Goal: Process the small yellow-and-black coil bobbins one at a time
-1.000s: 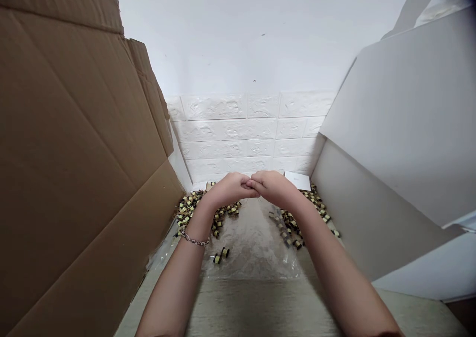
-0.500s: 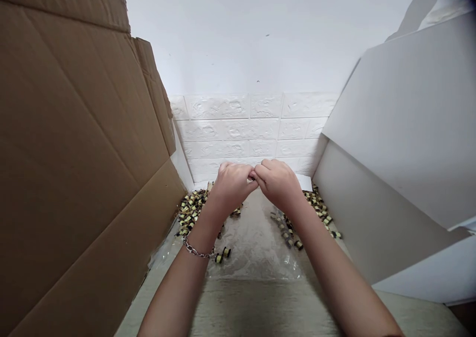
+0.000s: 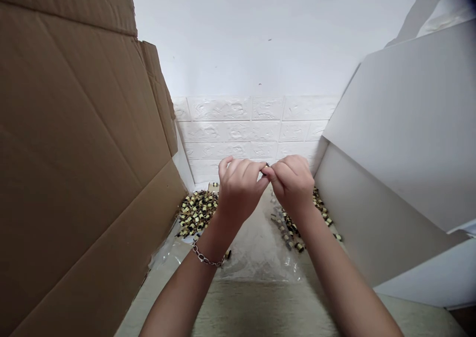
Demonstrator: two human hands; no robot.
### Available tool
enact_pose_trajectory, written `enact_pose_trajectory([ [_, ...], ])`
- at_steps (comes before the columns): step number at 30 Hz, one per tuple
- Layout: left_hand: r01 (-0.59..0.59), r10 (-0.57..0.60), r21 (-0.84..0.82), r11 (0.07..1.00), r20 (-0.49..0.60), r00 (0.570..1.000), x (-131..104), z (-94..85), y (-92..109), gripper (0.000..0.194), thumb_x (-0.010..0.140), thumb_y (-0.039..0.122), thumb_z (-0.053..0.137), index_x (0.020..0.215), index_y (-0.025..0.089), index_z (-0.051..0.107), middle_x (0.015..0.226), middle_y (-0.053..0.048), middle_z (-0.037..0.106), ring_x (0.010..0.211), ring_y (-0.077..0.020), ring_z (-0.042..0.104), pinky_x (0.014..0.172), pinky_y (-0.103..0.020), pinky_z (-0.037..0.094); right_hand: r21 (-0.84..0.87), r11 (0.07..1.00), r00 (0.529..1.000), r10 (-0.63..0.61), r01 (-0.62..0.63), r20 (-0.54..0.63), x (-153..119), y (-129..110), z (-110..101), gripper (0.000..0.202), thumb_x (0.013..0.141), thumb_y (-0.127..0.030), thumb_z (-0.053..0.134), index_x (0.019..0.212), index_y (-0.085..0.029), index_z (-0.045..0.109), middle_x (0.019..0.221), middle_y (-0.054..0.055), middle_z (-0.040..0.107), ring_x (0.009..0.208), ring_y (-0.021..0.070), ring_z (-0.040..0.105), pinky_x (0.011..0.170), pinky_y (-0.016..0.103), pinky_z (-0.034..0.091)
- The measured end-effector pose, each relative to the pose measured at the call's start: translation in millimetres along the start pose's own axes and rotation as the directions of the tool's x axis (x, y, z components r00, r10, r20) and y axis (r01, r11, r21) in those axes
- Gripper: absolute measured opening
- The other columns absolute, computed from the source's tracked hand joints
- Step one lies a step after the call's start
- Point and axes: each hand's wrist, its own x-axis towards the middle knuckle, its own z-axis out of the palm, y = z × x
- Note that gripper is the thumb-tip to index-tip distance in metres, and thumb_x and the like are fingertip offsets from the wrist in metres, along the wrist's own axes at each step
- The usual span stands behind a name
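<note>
My left hand (image 3: 241, 185) pinches a small yellow-and-black coil (image 3: 265, 167) between thumb and forefinger, its other fingers loosely curled. From the other side, my right hand (image 3: 293, 183) is closed, thumb and forefinger pressed at the coil's end; the fingers mostly cover the coil, and any wire lead there is too small to see. Beyond my left wrist lies a heap of similar coils (image 3: 197, 210) with thin copper-coloured leads. More coils (image 3: 323, 210) lie behind my right wrist. Beneath both hands is a clear plastic bag (image 3: 256, 262), spread flat on the table.
A tall brown cardboard sheet (image 3: 85, 128) stands along the left side. White panels (image 3: 401, 118) wall off the right. At the back is a white brick-patterned wall (image 3: 230, 131). The wooden table (image 3: 267, 307) shows its bare front part.
Both hands have shifted to the right, staying together at the fingertips. More of the coil shows between them, and the left hand now covers more of the loose coils near its wrist.
</note>
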Motion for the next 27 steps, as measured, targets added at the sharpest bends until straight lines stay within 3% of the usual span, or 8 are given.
enact_pose_trajectory([
  [6,-0.027,0.029,0.024,0.999,-0.100,0.995,1,-1.0,0,0.007,0.076,0.025,0.052,0.079,0.019,0.055,0.069,0.001,0.062,0.068,-0.0130,0.051,0.085,-0.034,0.031,0.055,0.998,0.997,0.026,-0.030,0.077,8,0,-18,0.021,0.082,-0.029,0.046,0.064,-0.019,0.048,0.066,0.000,0.052,0.068,0.0127,0.046,0.071,0.028,0.033],
  [15,-0.038,0.043,0.072,0.997,-0.071,0.996,0,1.4,-4,0.009,0.076,0.026,0.053,0.081,0.019,0.056,0.067,0.001,0.060,0.068,-0.0138,0.050,0.084,-0.035,0.030,0.013,0.995,0.980,0.091,-0.095,0.179,11,-2,-26,0.009,0.081,-0.024,0.048,0.077,-0.021,0.055,0.075,-0.001,0.057,0.075,0.0133,0.051,0.077,0.030,0.030],
  [22,-0.045,0.051,0.087,0.995,-0.069,0.996,-1,2.9,-6,0.011,0.075,0.028,0.054,0.081,0.019,0.056,0.067,0.001,0.060,0.068,-0.0139,0.050,0.085,-0.035,0.030,0.018,0.996,0.981,0.084,-0.089,0.175,11,-2,-27,0.008,0.079,-0.019,0.048,0.079,-0.021,0.056,0.076,-0.001,0.059,0.074,0.0128,0.052,0.077,0.029,0.032],
  [27,-0.071,0.073,0.088,0.994,-0.015,0.997,-2,4.7,-5,0.012,0.077,0.027,0.051,0.084,0.019,0.057,0.067,0.000,0.059,0.069,-0.0137,0.050,0.085,-0.035,0.029,0.050,0.984,0.974,0.163,-0.172,0.158,10,-4,-21,0.008,0.078,-0.017,0.047,0.074,-0.019,0.054,0.073,-0.001,0.057,0.072,0.0127,0.051,0.073,0.028,0.033],
])
